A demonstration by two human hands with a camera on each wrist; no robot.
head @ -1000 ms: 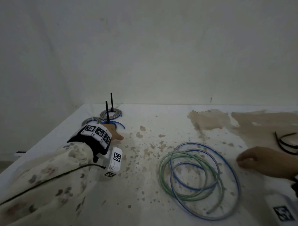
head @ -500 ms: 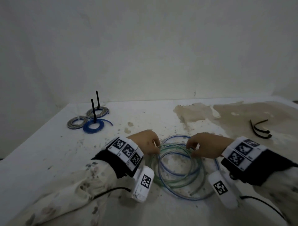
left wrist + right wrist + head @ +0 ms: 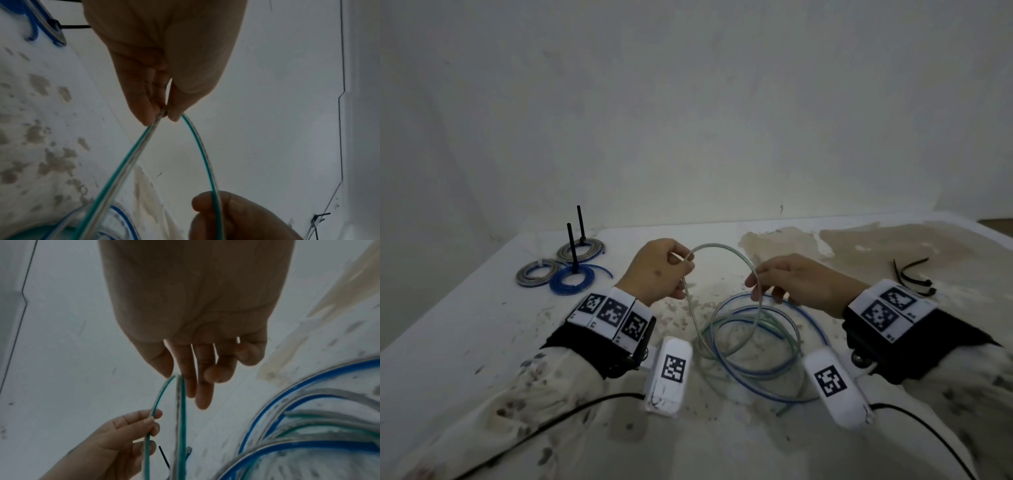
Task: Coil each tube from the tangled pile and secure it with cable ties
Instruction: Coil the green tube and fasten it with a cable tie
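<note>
A clear tube with a green stripe (image 3: 726, 249) arches up between my two hands above the table. My left hand (image 3: 681, 265) pinches it between thumb and fingers (image 3: 164, 112). My right hand (image 3: 755, 291) pinches the arch's other side between thumb and forefinger (image 3: 174, 376). From both hands the tube drops into the loose pile of blue-striped and green-striped tubes (image 3: 756, 342) lying on the white table (image 3: 465, 342) between my wrists. In the right wrist view the blue tubes (image 3: 308, 402) curve at the right.
Three tied coils (image 3: 565, 270), two grey and one blue, lie at the back left with black tie tails sticking up. Loose black cable ties (image 3: 914, 277) lie at the back right. A brown stain (image 3: 859, 240) covers the far right of the table.
Both hands came to the pile, took hold of the green-striped tube and lifted a loop of it up off the table. The view has shifted right.
</note>
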